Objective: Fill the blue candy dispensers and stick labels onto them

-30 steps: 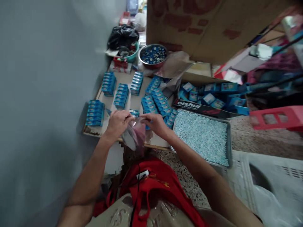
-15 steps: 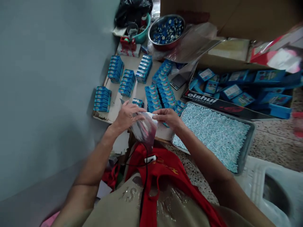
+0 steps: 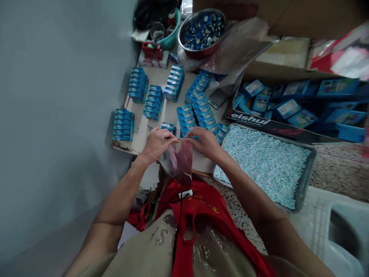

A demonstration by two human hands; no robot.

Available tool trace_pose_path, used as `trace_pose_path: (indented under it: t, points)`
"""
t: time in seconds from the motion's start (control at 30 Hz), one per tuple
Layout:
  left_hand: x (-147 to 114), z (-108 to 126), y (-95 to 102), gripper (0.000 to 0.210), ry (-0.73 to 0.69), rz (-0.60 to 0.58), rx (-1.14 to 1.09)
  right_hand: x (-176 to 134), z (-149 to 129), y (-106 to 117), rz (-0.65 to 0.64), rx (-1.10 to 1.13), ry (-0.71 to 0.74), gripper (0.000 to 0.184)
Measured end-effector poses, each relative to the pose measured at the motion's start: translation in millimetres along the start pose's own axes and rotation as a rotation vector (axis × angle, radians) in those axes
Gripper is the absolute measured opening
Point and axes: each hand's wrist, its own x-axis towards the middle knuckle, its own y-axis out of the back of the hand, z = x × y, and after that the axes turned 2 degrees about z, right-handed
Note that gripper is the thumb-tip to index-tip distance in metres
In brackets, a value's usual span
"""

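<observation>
Currently, a clear plastic bag (image 3: 183,159) hangs across the near edge of the table (image 3: 140,120), its upper rim pinched by the left hand (image 3: 159,144) and, apparently, by the right hand (image 3: 206,142) too; the hands are slightly apart. Thin-looking film: an uneven pull could split it or slip it free. Just beyond, blue boxes (image 3: 187,121); a knuckle pushed forward might topple the nearest. At the table's near right corner, a tray (image 3: 308,173) of pale blue pieces (image 3: 268,165); a lowered right forearm (image 3: 250,191) could scatter some.

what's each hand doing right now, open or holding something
Left hand: closed, holding the clear plastic bag by its edge.
Right hand: closed, pinching the same bag's edge.
</observation>
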Motion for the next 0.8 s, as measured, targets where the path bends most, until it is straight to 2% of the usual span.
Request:
trace_pose_path:
  t: [0.1,0.17,0.27,0.37,0.53,0.6,0.7,0.8]
  points:
    - [15.5,-8.4,8.1,0.028,-0.066,-0.038,0.009,12.9,-19.6,2.0,-0.015,-0.257,0.068,0.019]
    - [23.5,-15.6,13.5,0.026,-0.142,-0.006,0.081,22.9,-25.0,5.2,-0.026,-0.322,0.014,0.02]
    - [33.8,-30.6,17.1,0.025,-0.261,0.043,0.211,31.3,-21.1,14.0,-0.015,-0.289,-0.114,0.02]
    - [44.8,-42.7,13.1,0.033,-0.343,-0.034,0.254,29.0,-19.7,16.5,-0.005,-0.366,-0.182,0.021]
    - [63.4,-50.3,8.9,0.032,-0.353,-0.216,0.262,30.7,-28.3,0.1,0.014,-0.499,0.013,0.024]
    - [64.0,-52.2,12.8,0.027,-0.358,-0.226,0.287,35.2,-27.3,-4.1,0.009,-0.498,-0.01,0.022]
    - [57.3,-56.7,19.5,0.022,-0.368,-0.176,0.367,40.5,-21.4,-4.4,0.017,-0.532,-0.108,0.022]
    - [53.9,-62.2,22.4,0.026,-0.355,-0.195,0.395,44.5,-20.5,-6.5,0.018,-0.575,-0.082,0.023]
